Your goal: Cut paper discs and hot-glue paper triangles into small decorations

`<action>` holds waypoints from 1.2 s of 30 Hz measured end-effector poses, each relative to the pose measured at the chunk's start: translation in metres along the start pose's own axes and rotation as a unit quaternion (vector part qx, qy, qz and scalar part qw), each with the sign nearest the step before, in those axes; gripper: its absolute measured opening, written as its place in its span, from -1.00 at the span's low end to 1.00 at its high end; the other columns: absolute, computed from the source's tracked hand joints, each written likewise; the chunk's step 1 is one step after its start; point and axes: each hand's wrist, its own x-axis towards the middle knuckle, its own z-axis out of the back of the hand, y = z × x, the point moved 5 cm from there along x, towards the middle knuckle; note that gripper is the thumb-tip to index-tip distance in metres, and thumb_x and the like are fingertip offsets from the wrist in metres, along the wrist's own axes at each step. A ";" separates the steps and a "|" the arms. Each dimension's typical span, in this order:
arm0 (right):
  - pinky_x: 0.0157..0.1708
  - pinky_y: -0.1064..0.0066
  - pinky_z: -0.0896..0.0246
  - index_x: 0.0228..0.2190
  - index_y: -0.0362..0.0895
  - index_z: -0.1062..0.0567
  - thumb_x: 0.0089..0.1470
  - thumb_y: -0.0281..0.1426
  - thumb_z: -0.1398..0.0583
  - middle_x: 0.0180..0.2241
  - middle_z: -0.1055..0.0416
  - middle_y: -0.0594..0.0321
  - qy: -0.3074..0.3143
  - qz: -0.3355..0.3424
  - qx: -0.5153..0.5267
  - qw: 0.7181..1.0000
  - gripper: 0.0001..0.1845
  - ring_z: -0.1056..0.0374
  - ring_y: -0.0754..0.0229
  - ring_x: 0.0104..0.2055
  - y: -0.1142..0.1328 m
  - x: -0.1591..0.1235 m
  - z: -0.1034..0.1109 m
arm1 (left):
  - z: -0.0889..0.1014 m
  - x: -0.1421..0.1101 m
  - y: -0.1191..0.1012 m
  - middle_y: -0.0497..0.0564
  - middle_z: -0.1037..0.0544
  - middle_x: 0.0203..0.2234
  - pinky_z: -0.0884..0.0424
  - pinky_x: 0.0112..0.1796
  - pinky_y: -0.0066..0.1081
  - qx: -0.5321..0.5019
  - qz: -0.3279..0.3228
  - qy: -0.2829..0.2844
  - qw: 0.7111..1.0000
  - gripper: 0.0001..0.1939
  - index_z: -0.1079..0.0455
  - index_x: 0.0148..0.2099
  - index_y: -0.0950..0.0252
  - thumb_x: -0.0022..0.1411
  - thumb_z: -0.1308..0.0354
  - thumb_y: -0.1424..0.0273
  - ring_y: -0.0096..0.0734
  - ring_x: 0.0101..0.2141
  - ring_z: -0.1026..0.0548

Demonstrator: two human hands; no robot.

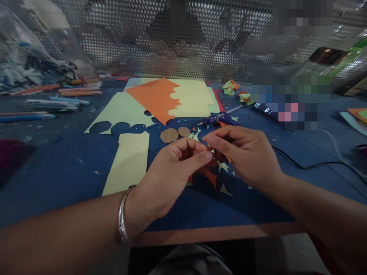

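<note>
My left hand point(169, 173), with a silver bangle at its wrist, and my right hand point(252, 154) meet fingertip to fingertip above the table. Both pinch a small pale yellowish piece point(205, 147), mostly covered by the fingers; its kind is unclear. Two round brown cardboard discs point(169, 135) lie just beyond my left hand. Under and around the fingers are cut paper scraps point(211, 178) in orange and pale green. Past my right hand rests a blue glue gun point(212, 119) on its side.
Cut sheets lie ahead: orange point(155, 97), yellow point(193, 97) and pale green point(120, 109). A yellow strip point(129, 160) is near my left forearm. Pens point(54, 103) lie left, a phone point(266, 110) and black cable point(304, 168) right. A perforated metal panel point(129, 46) stands behind.
</note>
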 end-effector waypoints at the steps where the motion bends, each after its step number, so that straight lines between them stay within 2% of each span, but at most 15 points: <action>1: -0.56 0.57 -0.22 -0.40 -0.11 -0.64 0.15 -0.28 -0.30 -0.54 -0.49 0.35 0.006 -0.005 0.001 1.000 -0.82 -0.27 0.40 -0.55 -0.001 0.000 0.000 | 0.000 0.001 0.000 -0.15 -0.48 -0.46 -0.30 -0.42 -0.62 -0.005 -0.002 0.003 1.000 -0.82 -0.37 -0.33 0.31 0.22 -0.33 0.42 -0.65 -0.43 -0.43; 6: -0.58 0.56 -0.21 -0.35 -0.11 -0.65 0.22 -0.24 -0.24 -0.51 -0.51 0.31 0.031 -0.020 0.018 0.999 -0.75 -0.28 0.41 -0.57 -0.006 -0.001 0.001 | 0.003 0.004 0.000 -0.11 -0.52 -0.42 -0.39 -0.32 -0.59 -0.010 0.006 0.010 1.000 -0.81 -0.38 -0.33 0.33 0.18 -0.36 0.44 -0.59 -0.36 -0.49; 13: -0.55 0.55 -0.24 -0.30 -0.13 -0.64 0.23 -0.22 -0.23 -0.60 -0.41 0.35 0.062 -0.042 0.043 0.996 -0.74 -0.30 0.39 -0.58 -0.011 0.000 0.000 | 0.005 0.005 0.004 -0.09 -0.52 -0.43 -0.39 -0.34 -0.59 -0.020 0.030 0.014 0.999 -0.76 -0.34 -0.33 0.33 0.14 -0.39 0.45 -0.58 -0.37 -0.49; 17: -0.54 0.53 -0.27 -0.26 -0.13 -0.63 0.22 -0.21 -0.24 -0.52 -0.47 0.32 0.067 -0.052 0.060 0.995 -0.74 -0.33 0.38 -0.56 -0.012 0.000 -0.001 | 0.009 0.007 0.003 -0.15 -0.49 -0.47 -0.40 -0.31 -0.61 -0.019 0.016 -0.004 1.000 -0.75 -0.34 -0.34 0.33 0.10 -0.41 0.45 -0.64 -0.41 -0.47; 20: -0.55 0.53 -0.27 -0.27 -0.13 -0.62 0.22 -0.22 -0.24 -0.53 -0.46 0.34 0.071 -0.054 0.060 0.994 -0.75 -0.33 0.38 -0.57 -0.012 0.001 0.000 | 0.012 0.008 0.001 -0.17 -0.47 -0.47 -0.42 -0.29 -0.59 0.003 -0.008 -0.019 1.000 -0.75 -0.35 -0.36 0.32 0.10 -0.41 0.44 -0.63 -0.41 -0.48; 26: -0.56 0.56 -0.24 -0.35 -0.13 -0.61 0.21 -0.23 -0.25 -0.56 -0.45 0.36 0.116 -0.050 0.050 0.991 -0.76 -0.33 0.39 -0.58 -0.010 -0.001 -0.002 | 0.012 0.006 -0.001 -0.18 -0.46 -0.48 -0.45 -0.29 -0.55 0.045 -0.032 -0.010 0.998 -0.76 -0.33 -0.36 0.31 0.13 -0.39 0.45 -0.61 -0.42 -0.50; 36: -0.57 0.56 -0.24 -0.34 -0.13 -0.62 0.22 -0.23 -0.24 -0.52 -0.49 0.33 0.118 -0.028 0.034 0.992 -0.75 -0.34 0.39 -0.58 -0.009 -0.001 -0.002 | 0.011 0.008 0.000 -0.15 -0.46 -0.51 -0.43 -0.37 -0.53 0.080 -0.034 -0.003 0.996 -0.75 -0.30 -0.35 0.29 0.11 -0.38 0.45 -0.55 -0.45 -0.50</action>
